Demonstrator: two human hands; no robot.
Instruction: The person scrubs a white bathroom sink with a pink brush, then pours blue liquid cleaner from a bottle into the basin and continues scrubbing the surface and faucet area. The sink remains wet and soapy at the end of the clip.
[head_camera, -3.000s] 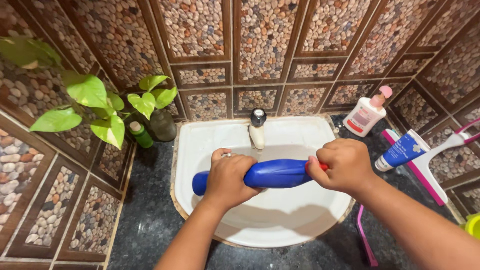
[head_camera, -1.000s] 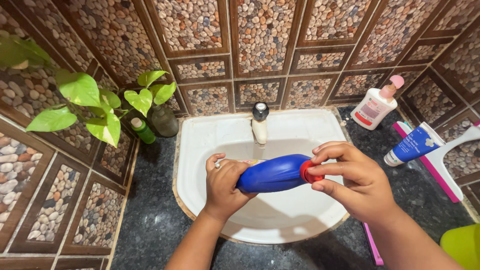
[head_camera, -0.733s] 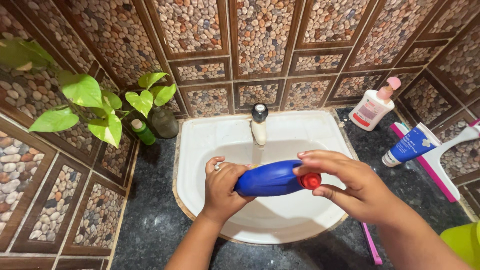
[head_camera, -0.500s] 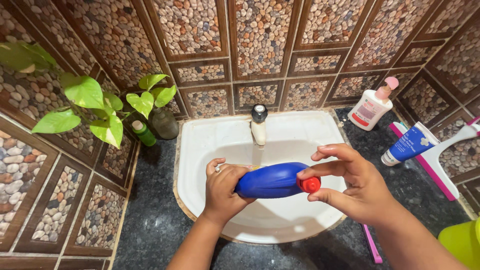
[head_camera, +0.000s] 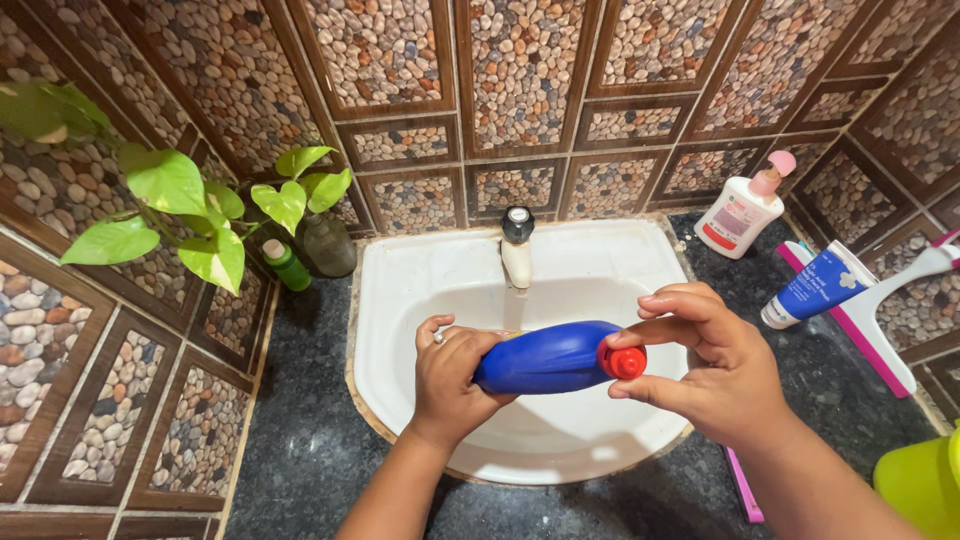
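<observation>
A blue plastic bottle (head_camera: 545, 357) lies sideways over the white sink (head_camera: 400, 280). My left hand (head_camera: 450, 385) grips its body from the left. The bottle's red cap (head_camera: 623, 361) points right, and my right hand (head_camera: 710, 365) pinches that cap between thumb and fingers. Behind the bottle, the white tap (head_camera: 517, 250) with a dark knob stands at the back of the basin.
A leafy green plant (head_camera: 170, 205) in a dark glass vase and a small green bottle (head_camera: 285, 265) stand at the left. At the right are a white pump bottle (head_camera: 745, 210), a blue tube (head_camera: 810, 287), a pink-and-white squeegee (head_camera: 890, 330) and a yellow-green container (head_camera: 920, 485).
My right hand went from wrapping the bottle's neck to pinching the red cap with its fingertips, and its fingers shifted around the cap. The bottle swung a little, its cap end nearer me.
</observation>
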